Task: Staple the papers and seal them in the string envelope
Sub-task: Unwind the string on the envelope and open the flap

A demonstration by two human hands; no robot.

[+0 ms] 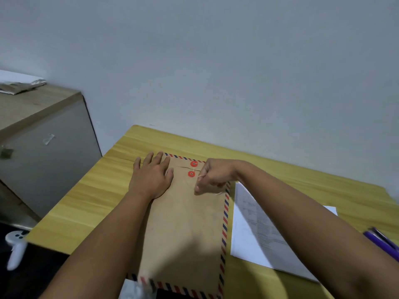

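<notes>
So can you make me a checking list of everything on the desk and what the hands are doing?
Surface: yellow wood-grain desk, against a grey wall.
Job's things: brown paper string envelope with red-and-blue striped border lying flat, flap down; two red round buttons; thin string not yet wound.
Clutter: white printed paper sheets right of the envelope; purple pens at the right edge.
Grips: left hand flat, pressing the envelope; right hand pinching the string.
Cables: nothing seen.
Surroundings: grey cabinet with wooden top; white controller at lower left.
</notes>
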